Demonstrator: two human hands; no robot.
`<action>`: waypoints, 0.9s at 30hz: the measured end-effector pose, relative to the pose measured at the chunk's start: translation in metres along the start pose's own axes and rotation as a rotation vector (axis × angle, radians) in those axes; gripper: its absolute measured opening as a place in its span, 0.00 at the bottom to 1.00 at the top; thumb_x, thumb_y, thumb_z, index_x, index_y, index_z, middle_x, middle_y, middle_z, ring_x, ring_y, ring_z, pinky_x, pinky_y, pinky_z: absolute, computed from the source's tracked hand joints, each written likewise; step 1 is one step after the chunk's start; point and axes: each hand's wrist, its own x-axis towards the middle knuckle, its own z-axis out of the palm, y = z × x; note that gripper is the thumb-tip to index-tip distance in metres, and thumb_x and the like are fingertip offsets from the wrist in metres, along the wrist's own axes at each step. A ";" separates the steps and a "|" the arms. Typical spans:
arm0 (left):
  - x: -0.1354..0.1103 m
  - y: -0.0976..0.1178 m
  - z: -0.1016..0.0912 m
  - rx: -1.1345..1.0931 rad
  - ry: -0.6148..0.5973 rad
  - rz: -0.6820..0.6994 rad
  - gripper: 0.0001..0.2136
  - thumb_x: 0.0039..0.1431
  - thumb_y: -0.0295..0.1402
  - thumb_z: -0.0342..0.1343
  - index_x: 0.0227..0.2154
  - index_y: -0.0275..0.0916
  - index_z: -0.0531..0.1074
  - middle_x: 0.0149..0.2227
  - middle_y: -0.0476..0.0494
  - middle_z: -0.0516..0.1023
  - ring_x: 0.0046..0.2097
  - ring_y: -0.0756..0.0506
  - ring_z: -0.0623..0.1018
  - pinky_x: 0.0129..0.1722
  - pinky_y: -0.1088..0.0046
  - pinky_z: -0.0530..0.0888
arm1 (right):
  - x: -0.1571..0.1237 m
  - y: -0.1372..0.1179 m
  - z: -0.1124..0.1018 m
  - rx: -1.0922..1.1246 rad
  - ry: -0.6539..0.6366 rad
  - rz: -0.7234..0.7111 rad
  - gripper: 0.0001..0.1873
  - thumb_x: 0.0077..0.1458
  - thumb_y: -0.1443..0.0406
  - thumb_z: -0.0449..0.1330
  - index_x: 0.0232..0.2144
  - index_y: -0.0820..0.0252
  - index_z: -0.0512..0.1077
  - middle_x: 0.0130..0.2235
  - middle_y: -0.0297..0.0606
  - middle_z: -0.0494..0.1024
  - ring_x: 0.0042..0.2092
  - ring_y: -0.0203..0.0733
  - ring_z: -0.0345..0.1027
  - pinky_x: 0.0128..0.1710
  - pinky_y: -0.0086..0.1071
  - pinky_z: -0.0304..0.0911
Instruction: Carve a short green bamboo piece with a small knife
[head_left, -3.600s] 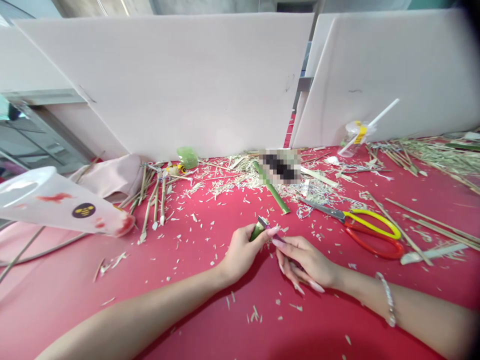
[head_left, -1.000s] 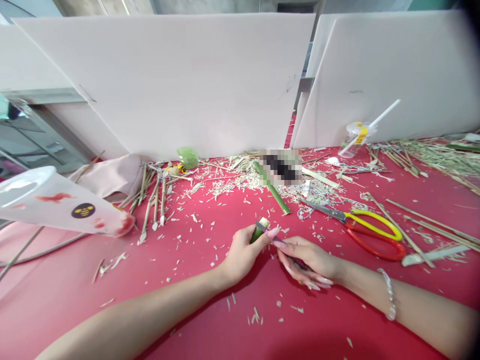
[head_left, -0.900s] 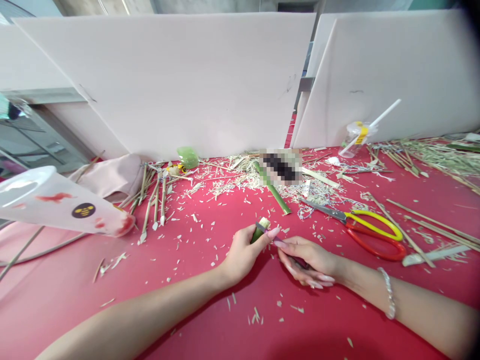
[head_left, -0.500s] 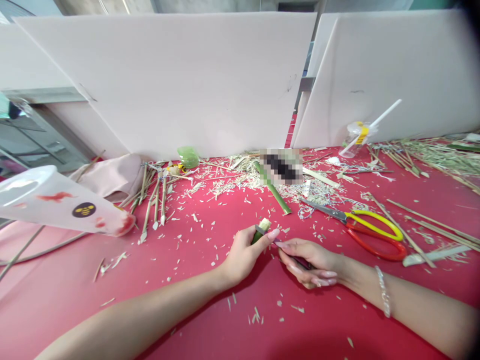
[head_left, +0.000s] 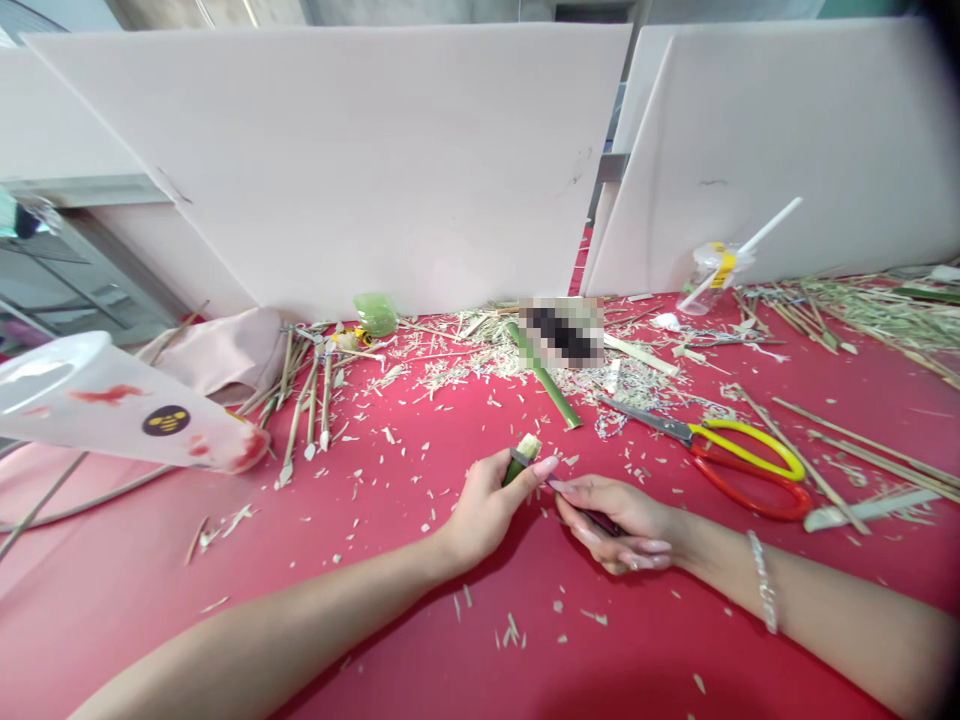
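Note:
My left hand is closed around a short green stalk, which looks like bamboo. Its pale, pared end pokes out above my fingers, and the rest is hidden in my grip. Just to the right, my right hand is closed on a slim dark purplish tool, mostly covered by the palm and fingers; its kind is unclear. The tool's front end lies close to my left thumb. Beyond both hands, a longer green stalk rests on the red tabletop.
Scissors with yellow and red handles lie at right. A tilted plastic cup stands at left, near several thin sticks. Pale shavings litter the back, before white boards. A clear cup holds a straw.

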 end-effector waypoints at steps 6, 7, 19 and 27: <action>0.001 0.002 0.000 -0.008 -0.013 -0.033 0.23 0.55 0.52 0.57 0.22 0.40 0.56 0.24 0.54 0.49 0.27 0.51 0.53 0.27 0.72 0.54 | 0.001 -0.001 0.007 -0.056 0.082 -0.016 0.26 0.58 0.46 0.58 0.23 0.63 0.67 0.10 0.29 0.67 0.06 0.26 0.46 0.08 0.19 0.45; 0.001 0.002 0.000 -0.011 -0.013 -0.032 0.23 0.55 0.53 0.57 0.22 0.40 0.56 0.23 0.54 0.49 0.27 0.51 0.53 0.27 0.72 0.54 | 0.001 -0.001 0.008 -0.072 0.102 -0.023 0.26 0.58 0.46 0.58 0.23 0.63 0.67 0.10 0.29 0.67 0.06 0.26 0.47 0.07 0.19 0.44; 0.002 0.003 0.000 -0.019 -0.025 -0.043 0.24 0.53 0.55 0.57 0.22 0.40 0.57 0.23 0.55 0.50 0.27 0.52 0.52 0.26 0.73 0.53 | 0.005 0.007 0.017 -0.135 0.237 -0.129 0.25 0.58 0.47 0.58 0.23 0.63 0.67 0.11 0.30 0.68 0.08 0.28 0.53 0.06 0.18 0.42; 0.000 0.014 0.005 -0.022 -0.019 -0.061 0.22 0.53 0.51 0.58 0.20 0.37 0.62 0.21 0.55 0.54 0.27 0.52 0.56 0.27 0.74 0.57 | 0.007 0.019 0.034 -0.297 0.461 -0.274 0.25 0.58 0.45 0.56 0.24 0.60 0.63 0.11 0.25 0.64 0.10 0.28 0.53 0.08 0.19 0.45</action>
